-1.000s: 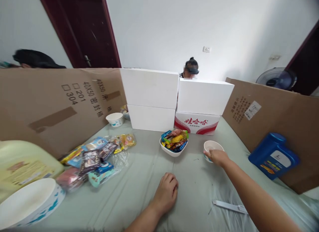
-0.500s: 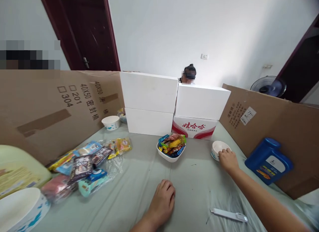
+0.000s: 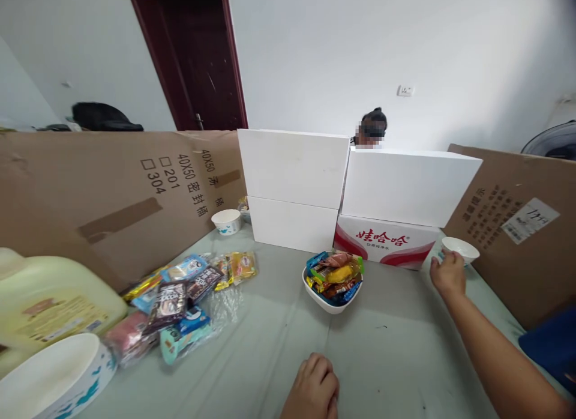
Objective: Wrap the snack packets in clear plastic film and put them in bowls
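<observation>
At the far right, my right hand (image 3: 449, 276) grips the near rim of a small white bowl (image 3: 463, 249), which is beside the right end of the red-and-white carton (image 3: 387, 244). The fingertips are partly hidden, and I cannot tell whether the bowl touches the table. At the bottom middle, my left hand (image 3: 315, 386) rests on the cloth, fingers curled in a loose fist with nothing visible in it. Beyond it is a white bowl (image 3: 332, 306) heaped with wrapped snacks (image 3: 335, 274).
Snack packets (image 3: 168, 302) lie in a pile on the left. Nearby are a large white bowl (image 3: 90, 386) and a pale yellow jug (image 3: 58, 299). Another small bowl (image 3: 227, 222) stands farther back. White boxes (image 3: 292, 167) and cardboard panels (image 3: 103, 191) wall the table. A person sits behind.
My right hand has moved the small bowl away from me, to beside the carton's right end. My left hand stays in a loose fist on the cloth. The view has shifted left.
</observation>
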Action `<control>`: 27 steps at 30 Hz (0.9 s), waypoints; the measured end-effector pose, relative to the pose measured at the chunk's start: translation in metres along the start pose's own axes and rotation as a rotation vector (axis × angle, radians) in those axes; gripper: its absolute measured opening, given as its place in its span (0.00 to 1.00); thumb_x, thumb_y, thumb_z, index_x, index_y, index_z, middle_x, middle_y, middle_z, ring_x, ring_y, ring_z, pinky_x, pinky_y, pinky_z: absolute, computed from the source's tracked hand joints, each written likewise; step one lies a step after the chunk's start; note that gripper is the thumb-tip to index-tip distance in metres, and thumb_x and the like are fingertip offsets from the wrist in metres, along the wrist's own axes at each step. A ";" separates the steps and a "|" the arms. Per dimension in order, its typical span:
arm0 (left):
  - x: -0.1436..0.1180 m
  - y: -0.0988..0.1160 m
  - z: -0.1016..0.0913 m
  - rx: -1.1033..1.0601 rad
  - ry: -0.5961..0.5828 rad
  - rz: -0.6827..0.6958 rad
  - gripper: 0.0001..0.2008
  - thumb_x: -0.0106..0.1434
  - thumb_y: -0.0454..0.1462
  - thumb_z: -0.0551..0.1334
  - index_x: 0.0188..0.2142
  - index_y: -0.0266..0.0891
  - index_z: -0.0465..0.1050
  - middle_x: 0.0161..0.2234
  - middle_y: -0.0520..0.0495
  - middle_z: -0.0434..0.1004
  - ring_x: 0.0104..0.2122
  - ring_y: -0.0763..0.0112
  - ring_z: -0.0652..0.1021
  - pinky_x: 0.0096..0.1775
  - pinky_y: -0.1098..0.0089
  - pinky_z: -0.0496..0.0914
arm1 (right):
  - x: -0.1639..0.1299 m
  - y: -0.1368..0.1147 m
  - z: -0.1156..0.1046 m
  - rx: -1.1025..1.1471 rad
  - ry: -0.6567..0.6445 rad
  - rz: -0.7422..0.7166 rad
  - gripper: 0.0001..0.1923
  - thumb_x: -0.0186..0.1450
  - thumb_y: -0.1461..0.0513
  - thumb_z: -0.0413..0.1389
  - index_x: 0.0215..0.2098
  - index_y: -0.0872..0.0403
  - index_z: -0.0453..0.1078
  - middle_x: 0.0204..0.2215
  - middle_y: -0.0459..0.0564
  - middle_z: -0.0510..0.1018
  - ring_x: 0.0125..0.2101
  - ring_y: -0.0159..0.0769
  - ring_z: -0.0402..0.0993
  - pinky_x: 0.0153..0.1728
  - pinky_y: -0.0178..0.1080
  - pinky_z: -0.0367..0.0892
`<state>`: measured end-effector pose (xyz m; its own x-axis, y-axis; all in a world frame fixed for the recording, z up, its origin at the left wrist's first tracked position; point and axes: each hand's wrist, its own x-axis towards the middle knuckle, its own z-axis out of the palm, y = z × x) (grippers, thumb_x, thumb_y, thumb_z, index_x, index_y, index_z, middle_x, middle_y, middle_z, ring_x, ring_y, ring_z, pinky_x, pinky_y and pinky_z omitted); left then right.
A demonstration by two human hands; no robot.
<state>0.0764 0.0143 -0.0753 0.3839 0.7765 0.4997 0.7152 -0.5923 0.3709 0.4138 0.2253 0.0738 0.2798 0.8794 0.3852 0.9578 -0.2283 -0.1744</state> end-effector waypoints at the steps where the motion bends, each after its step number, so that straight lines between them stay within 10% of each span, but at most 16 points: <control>1: 0.001 0.001 -0.002 -0.003 -0.011 -0.008 0.14 0.43 0.23 0.54 0.29 0.39 0.62 0.32 0.47 0.64 0.35 0.63 0.66 0.34 0.65 0.62 | -0.015 -0.017 0.003 0.038 0.012 -0.085 0.28 0.70 0.61 0.30 0.61 0.70 0.54 0.55 0.78 0.59 0.53 0.53 0.64 0.48 0.48 0.60; 7: 0.008 0.008 -0.020 -0.086 -0.098 -0.043 0.13 0.46 0.23 0.54 0.30 0.39 0.64 0.34 0.45 0.65 0.38 0.62 0.67 0.37 0.64 0.65 | -0.149 -0.135 0.020 0.183 -0.174 -0.708 0.12 0.67 0.57 0.51 0.46 0.51 0.69 0.43 0.53 0.75 0.39 0.36 0.74 0.40 0.34 0.67; 12: 0.011 0.006 -0.027 -0.134 -0.112 -0.025 0.12 0.50 0.23 0.53 0.30 0.39 0.65 0.35 0.44 0.68 0.38 0.61 0.69 0.38 0.64 0.68 | -0.181 -0.179 0.021 0.091 -0.219 -0.727 0.06 0.65 0.65 0.51 0.39 0.56 0.69 0.37 0.54 0.76 0.30 0.37 0.76 0.30 0.34 0.66; 27: 0.013 0.012 -0.038 -0.202 -0.110 -0.061 0.08 0.56 0.27 0.53 0.29 0.39 0.67 0.34 0.45 0.70 0.36 0.62 0.70 0.39 0.63 0.69 | -0.184 0.048 -0.033 -0.157 -0.270 -0.371 0.11 0.68 0.66 0.44 0.39 0.53 0.68 0.39 0.53 0.75 0.38 0.38 0.74 0.36 0.36 0.62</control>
<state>0.0678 0.0085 -0.0347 0.4128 0.8243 0.3874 0.6119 -0.5661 0.5524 0.4105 0.0385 0.0247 -0.0901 0.9857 0.1426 0.9938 0.0797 0.0772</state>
